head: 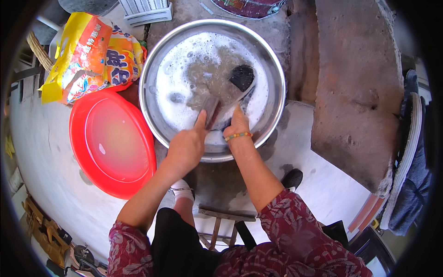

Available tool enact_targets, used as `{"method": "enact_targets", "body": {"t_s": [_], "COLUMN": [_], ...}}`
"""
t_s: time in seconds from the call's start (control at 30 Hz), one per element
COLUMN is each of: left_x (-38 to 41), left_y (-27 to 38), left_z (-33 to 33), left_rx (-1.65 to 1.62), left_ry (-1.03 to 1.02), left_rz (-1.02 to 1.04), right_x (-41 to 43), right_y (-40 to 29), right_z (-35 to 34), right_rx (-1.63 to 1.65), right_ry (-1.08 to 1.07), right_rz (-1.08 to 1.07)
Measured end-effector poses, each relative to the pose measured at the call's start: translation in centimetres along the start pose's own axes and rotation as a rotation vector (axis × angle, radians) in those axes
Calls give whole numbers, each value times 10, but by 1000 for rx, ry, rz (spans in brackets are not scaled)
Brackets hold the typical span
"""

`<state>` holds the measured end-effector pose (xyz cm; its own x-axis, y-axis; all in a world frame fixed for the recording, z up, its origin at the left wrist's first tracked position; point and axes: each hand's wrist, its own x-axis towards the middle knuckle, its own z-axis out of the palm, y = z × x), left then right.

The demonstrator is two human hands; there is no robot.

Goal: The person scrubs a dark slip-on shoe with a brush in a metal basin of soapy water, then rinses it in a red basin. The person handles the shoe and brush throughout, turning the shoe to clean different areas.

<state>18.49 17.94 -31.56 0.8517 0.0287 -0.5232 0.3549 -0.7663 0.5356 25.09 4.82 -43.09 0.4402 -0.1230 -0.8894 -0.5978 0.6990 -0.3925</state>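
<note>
A wide stainless steel basin [152,114] holds sudsy, murky grey water [214,74]. My left hand [187,147] grips what looks like a scrubbing brush [210,106], index finger laid along its back. My right hand [238,123], with a beaded bracelet [238,136] at the wrist, holds the near end of a dark shoe [242,77]. The shoe lies partly under the water, its black end above the foam and a pale edge running towards my thumb. Brush and shoe are close together; foam hides whether the bristles touch it.
A red plastic basin [74,135] of cloudy water stands left of the steel one. Behind it sits a yellow and orange detergent bag [93,59]. A white slatted rack [148,15] and a dark red bucket [247,8] are beyond. A stone slab [356,90] lies to the right.
</note>
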Motion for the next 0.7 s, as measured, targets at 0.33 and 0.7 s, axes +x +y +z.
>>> {"method": "enact_targets", "body": {"t_s": [0.33, 0.7], "left_x": [46, 49], "left_y": [-24, -27], "left_z": [-13, 3], "left_rx": [28, -690], "left_ry": [102, 430], "left_rz": [-2, 23], "right_x": [-20, -80], "right_y": [-13, -20], "right_z": [10, 51], "right_rx": [-117, -384], "right_ry": [39, -500], "right_rz": [-119, -413]}}
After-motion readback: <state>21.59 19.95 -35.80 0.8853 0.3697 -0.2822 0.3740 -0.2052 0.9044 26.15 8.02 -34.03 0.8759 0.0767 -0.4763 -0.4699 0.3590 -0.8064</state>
